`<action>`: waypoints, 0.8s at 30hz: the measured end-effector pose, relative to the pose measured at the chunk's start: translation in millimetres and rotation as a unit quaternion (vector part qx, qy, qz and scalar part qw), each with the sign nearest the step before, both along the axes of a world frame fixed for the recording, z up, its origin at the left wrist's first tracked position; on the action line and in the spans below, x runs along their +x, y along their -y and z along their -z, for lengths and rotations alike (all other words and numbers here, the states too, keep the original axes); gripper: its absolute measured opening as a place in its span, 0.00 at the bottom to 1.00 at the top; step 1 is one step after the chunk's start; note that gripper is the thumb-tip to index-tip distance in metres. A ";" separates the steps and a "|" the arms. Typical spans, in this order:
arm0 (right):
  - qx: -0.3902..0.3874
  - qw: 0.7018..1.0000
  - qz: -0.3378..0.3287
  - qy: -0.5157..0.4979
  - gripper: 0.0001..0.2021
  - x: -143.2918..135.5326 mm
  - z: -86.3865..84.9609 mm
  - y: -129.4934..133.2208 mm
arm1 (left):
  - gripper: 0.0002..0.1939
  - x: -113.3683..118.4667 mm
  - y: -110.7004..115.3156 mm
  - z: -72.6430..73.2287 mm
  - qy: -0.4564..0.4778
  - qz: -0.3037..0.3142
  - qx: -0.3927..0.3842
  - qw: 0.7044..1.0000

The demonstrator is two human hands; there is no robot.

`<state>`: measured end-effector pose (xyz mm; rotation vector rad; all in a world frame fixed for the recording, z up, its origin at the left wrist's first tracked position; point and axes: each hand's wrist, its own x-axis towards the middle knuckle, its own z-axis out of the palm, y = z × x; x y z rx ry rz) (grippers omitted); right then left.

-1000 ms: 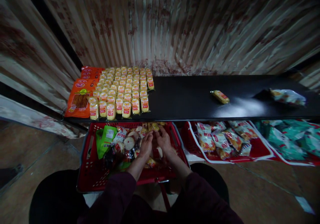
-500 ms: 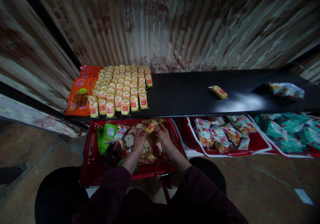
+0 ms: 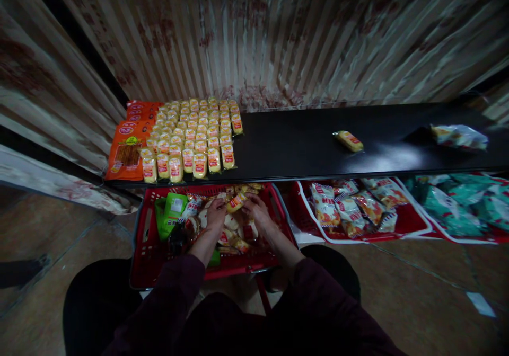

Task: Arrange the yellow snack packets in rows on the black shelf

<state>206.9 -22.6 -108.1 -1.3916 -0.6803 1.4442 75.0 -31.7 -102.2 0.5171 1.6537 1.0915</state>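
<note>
Over the red basket [image 3: 140, 263], a yellow wrapped snack cake [image 3: 236, 202] with a red label sits between my two hands. My right hand [image 3: 257, 212] grips its right end. The fingers of my left hand [image 3: 216, 215] are closed at its left end. Beneath them the basket holds round pale packaged cakes [image 3: 231, 222], more yellow wrapped pieces and a green bag [image 3: 172, 215] at the left. On the black shelf [image 3: 286, 144] just beyond stand rows of similar wrapped cakes [image 3: 200, 164]. My palms hide part of the basket's contents.
Orange snack packets [image 3: 126, 152] lie at the shelf's left end. A single wrapped cake [image 3: 349, 141] and a clear-and-white bag [image 3: 459, 136] rest farther right. Below the shelf, one red basket holds white-and-orange packets [image 3: 350, 215], another teal packets [image 3: 451, 207]. A pleated curtain [image 3: 258, 38] hangs behind.
The wrapped cake and both hands have shifted slightly left. My left fingers now meet the cake's left end, where a small gap showed before. The view has tilted a little.
</note>
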 end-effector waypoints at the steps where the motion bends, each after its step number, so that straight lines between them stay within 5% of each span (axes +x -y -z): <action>1: -0.001 1.000 -0.005 -0.003 0.19 0.4 0.4 0.8 | 0.12 -2.4 -1.3 0.8 -0.005 0.002 0.004 1.000; 17: 0.028 0.999 -0.018 -0.032 0.21 -3.3 6.3 1.3 | 0.09 2.7 17.4 -1.5 0.066 0.026 -0.023 0.997; 24: -0.026 0.997 -0.056 -0.048 0.22 -1.0 10.8 -0.4 | 0.09 7.7 14.7 -3.1 0.090 -0.002 -0.025 0.996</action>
